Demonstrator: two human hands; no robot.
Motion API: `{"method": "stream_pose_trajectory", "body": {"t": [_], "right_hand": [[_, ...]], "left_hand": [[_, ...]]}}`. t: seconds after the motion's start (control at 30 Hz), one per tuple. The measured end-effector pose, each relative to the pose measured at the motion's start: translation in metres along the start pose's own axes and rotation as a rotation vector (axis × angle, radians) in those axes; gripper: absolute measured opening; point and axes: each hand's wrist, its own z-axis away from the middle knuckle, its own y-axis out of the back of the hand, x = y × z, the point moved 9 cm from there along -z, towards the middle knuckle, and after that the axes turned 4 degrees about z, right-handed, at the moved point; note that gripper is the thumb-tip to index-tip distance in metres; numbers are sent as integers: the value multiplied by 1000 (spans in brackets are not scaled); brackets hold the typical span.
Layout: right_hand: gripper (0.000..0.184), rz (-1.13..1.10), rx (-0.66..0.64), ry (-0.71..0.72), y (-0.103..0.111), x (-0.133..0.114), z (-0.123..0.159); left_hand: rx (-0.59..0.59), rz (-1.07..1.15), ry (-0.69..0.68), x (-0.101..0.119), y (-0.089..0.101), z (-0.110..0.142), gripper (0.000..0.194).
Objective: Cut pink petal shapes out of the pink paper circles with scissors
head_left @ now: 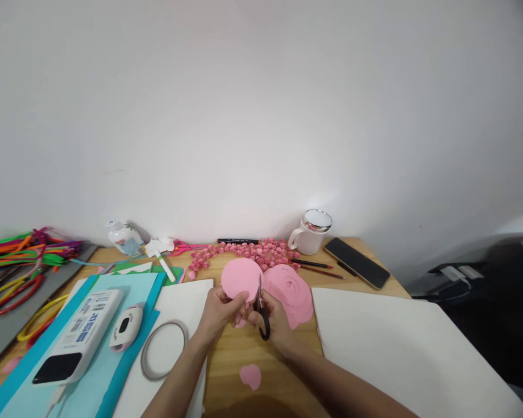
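Where hands (220, 310) grip disc (240, 277) and scissors (260, 303), handles (266, 327) partly hidden.

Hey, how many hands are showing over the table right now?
2: the left hand grips a pink paper circle, and beside it the right hand holds black-handled scissors. No other hand shows.

Bare wood (225, 361) runs btwn 2 white sheets (392, 342), room to slide thru past 1 pink scrap (250, 376). Scissors (266, 326) & pink circle (239, 277) plug the middle. Pink balls (270, 253) & mug (310, 238) block the back; tape ring (144, 355) & white box (86, 326) crowd the L.
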Motion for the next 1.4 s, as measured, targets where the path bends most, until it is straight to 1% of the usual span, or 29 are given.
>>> {"method": "stream_pose_trajectory", "body": {"t": [0.13,0.23,0.37,0.47,0.57,0.67,0.77,0.97,1.17,1.4], "right_hand": [[22,-9,27,-63,2,7,1],[19,-22,40,-99,3,14,1],[21,-59,27,-74,2,19,0],[24,-47,-1,-63,-1,16,0],[27,-10,-31,-58,-5,8,0],[31,9,-6,1,-3,-2,0],[33,20,29,34,0,-7,-1],[35,25,32,43,1,-9,0],[29,50,20,45,3,-6,0],[24,23,56,-61,5,3,1]], "left_hand": [[21,1,-7,-1,4,-1,39],[39,20,-36,3,6,-1,38],[6,86,-33,6,1,0,35],[-7,91,-4,2,-1,-1,37],[28,43,22,-5,1,-1,40],[38,-1,36,-8,4,-1,38],[20,-19,48,-8,3,0,37],[-13,-7,34,-7,4,-1,36],[-14,-37,7,-3,5,-2,37],[32,-59,-14,2,9,-1,38]]}}
